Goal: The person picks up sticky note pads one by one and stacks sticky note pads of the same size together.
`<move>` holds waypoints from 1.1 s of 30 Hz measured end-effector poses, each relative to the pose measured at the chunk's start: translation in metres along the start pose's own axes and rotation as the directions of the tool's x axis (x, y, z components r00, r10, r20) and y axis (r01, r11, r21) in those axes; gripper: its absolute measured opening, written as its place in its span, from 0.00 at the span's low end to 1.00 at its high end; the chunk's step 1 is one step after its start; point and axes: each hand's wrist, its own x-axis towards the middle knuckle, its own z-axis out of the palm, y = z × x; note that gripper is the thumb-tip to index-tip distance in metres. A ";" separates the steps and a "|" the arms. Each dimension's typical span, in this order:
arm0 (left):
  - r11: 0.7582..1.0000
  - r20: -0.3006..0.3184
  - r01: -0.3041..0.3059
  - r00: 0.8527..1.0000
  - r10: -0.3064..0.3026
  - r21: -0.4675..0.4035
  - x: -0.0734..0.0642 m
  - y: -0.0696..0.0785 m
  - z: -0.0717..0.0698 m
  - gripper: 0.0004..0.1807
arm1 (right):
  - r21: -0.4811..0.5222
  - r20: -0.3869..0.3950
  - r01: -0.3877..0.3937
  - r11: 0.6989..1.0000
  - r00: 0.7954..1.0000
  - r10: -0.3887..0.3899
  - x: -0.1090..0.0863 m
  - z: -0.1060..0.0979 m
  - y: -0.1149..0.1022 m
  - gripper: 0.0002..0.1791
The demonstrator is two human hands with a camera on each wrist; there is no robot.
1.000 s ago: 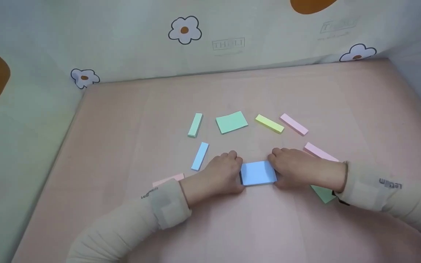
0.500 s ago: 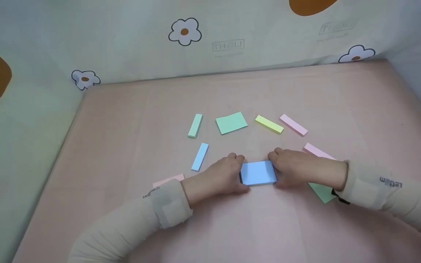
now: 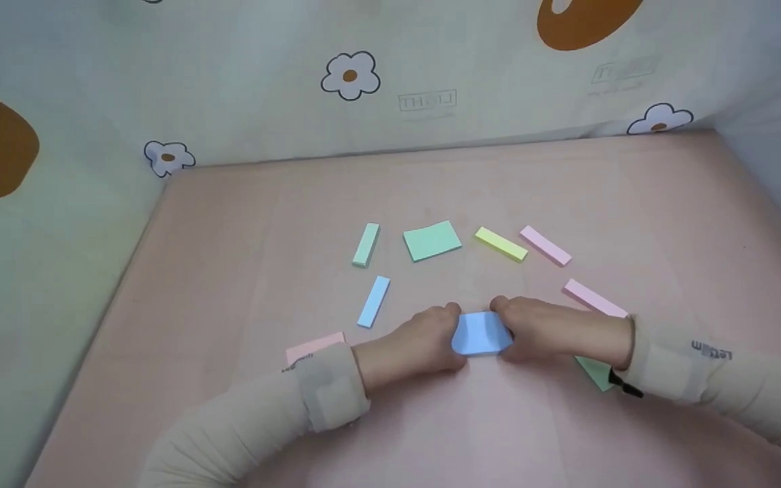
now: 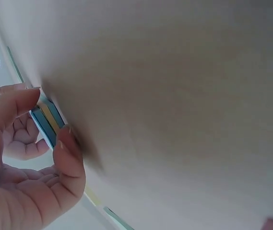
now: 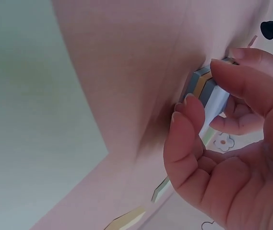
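Note:
A stack of sticky-note pads, blue on top (image 3: 481,333), is between my two hands near the middle of the table in the head view. Its edge shows a yellow layer (image 5: 202,86) sandwiched between blue ones in the right wrist view. My left hand (image 3: 424,341) grips the stack's left end, thumb on the near side and fingers on the far side. From the right, my right hand (image 3: 539,329) grips the opposite end the same way. The fingers overlap both ends, and the blue top's side edges look curved in the head view.
Beyond the hands lie a green strip pad (image 3: 366,245), a green sheet-like pad (image 3: 432,240), a yellow strip (image 3: 501,244) and pink strips (image 3: 545,245). A blue strip (image 3: 373,301) lies left. Sleeves partly cover a pink pad (image 3: 314,346) and a green pad (image 3: 594,371).
Both hands have closed in slightly on the stack, the left moving right and the right moving left. The blue top now looks narrower with curved sides. The head view has tilted a little.

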 end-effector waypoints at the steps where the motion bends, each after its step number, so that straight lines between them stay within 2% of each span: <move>1: 1.000 0.001 0.003 1.000 -0.003 -0.002 0.001 0.000 0.000 0.30 | 0.003 -0.004 -0.005 1.000 1.000 0.005 0.000 0.000 0.000 0.23; 9: 0.999 -0.002 0.018 1.000 -0.018 -0.027 0.002 0.004 0.001 0.28 | 0.018 -0.010 -0.036 0.999 0.999 0.036 0.002 0.003 -0.002 0.24; 14: 0.998 0.002 0.045 0.999 -0.045 -0.038 0.002 0.004 0.000 0.32 | 0.025 0.006 -0.062 0.998 0.998 0.062 0.002 0.002 -0.003 0.25; 18: 0.998 -0.002 0.034 0.999 -0.034 -0.043 0.001 0.004 0.000 0.34 | 0.024 0.004 -0.077 0.997 0.997 0.077 0.002 0.003 -0.004 0.26; 27: 0.998 -0.022 0.009 1.000 -0.010 -0.062 0.000 0.003 0.002 0.31 | 0.007 -0.039 -0.044 0.999 0.998 0.044 -0.001 0.007 -0.007 0.28; 33: 0.999 -0.011 0.009 1.000 -0.009 -0.043 0.002 0.003 0.001 0.31 | 0.024 -0.014 -0.016 1.000 1.000 0.016 0.001 0.003 -0.004 0.26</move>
